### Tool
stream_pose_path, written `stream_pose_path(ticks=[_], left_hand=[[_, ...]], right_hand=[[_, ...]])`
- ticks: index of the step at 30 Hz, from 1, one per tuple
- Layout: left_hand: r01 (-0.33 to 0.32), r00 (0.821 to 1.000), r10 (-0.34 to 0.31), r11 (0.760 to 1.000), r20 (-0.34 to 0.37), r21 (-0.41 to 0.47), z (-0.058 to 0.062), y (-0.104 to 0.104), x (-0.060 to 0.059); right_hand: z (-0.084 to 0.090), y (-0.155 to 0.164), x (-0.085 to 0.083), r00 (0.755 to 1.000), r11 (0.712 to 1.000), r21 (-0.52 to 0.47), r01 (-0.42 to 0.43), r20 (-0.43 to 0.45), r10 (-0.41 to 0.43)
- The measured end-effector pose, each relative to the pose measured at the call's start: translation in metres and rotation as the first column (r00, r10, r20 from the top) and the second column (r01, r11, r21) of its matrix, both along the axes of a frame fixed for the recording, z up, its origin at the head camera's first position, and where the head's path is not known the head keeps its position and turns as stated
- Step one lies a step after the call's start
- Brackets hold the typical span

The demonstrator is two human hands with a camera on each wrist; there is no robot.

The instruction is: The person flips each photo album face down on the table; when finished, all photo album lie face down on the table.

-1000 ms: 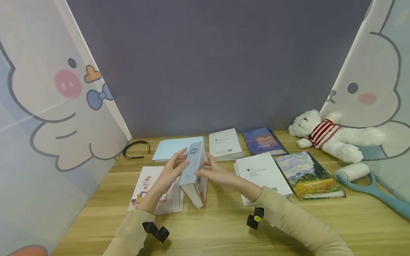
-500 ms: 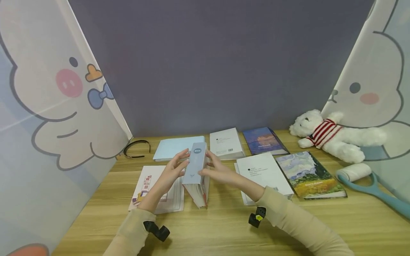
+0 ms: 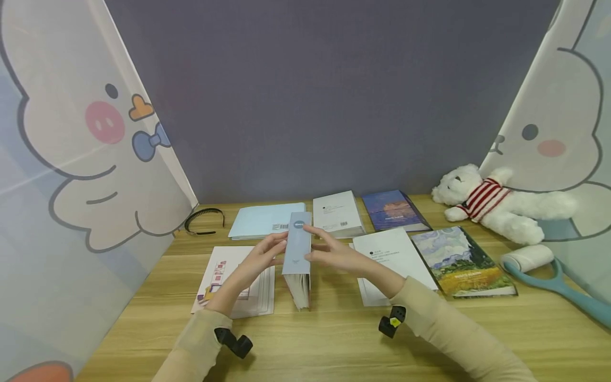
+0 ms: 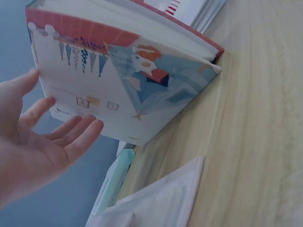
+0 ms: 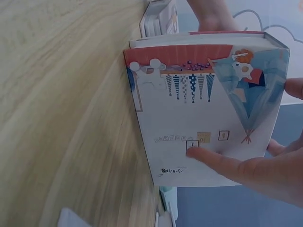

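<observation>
A thick book [image 3: 299,239] with a pale blue spine stands on the table, spine upward, pages toward me. Its cover [image 5: 184,113] shows a red band, small flags and a cartoon tent. My left hand [image 3: 264,258] is at its left side, fingers apart, the tips at the cover near the spine. On the other side my right hand [image 3: 340,255] rests its fingertips against the opposite cover; one straight finger [image 5: 222,163] lies on it. In the left wrist view my left palm [image 4: 33,151] faces the cover, fingers loosely spread.
White books with pink print [image 3: 224,281] lie left. Behind are a pale blue book [image 3: 260,218], a white book [image 3: 336,212] and a dark blue photo album [image 3: 392,211]. Rightward lie a white stack [image 3: 393,257], landscape album [image 3: 463,262], bear [image 3: 501,204], lint roller [image 3: 530,258]. A headband [image 3: 205,212] is far left.
The book has turned from a lean to nearly upright and shifted slightly right. Both hands moved right along with it, staying on its two sides.
</observation>
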State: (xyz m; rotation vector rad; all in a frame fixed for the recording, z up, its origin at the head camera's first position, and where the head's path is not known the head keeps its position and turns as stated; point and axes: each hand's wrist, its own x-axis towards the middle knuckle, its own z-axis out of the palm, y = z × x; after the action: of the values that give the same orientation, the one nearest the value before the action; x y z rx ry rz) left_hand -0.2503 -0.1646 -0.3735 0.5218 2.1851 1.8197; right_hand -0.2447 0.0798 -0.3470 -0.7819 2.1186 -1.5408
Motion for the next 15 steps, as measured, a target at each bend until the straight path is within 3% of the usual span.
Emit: stream_pose_path(ticks=[9, 12, 15], left_hand=[[0.066, 0.998, -0.066, 0.997, -0.011, -0.04, -0.008, 0.007, -0.004], [0.095, 0.995, -0.096, 0.993, 0.003, -0.074, -0.01, 0.011, -0.004], [0.102, 0.995, -0.101, 0.987, 0.011, -0.123, -0.011, 0.014, -0.003]], right_hand=[[-0.001, 0.012, 0.003, 0.986, 0.99, 0.108, 0.092, -0.149, -0.075], [-0.004, 0.013, 0.003, 0.977, 0.984, 0.082, 0.156, -0.159, -0.142], [-0.007, 0.013, 0.004, 0.95, 0.965, 0.053, 0.259, -0.194, -0.244]])
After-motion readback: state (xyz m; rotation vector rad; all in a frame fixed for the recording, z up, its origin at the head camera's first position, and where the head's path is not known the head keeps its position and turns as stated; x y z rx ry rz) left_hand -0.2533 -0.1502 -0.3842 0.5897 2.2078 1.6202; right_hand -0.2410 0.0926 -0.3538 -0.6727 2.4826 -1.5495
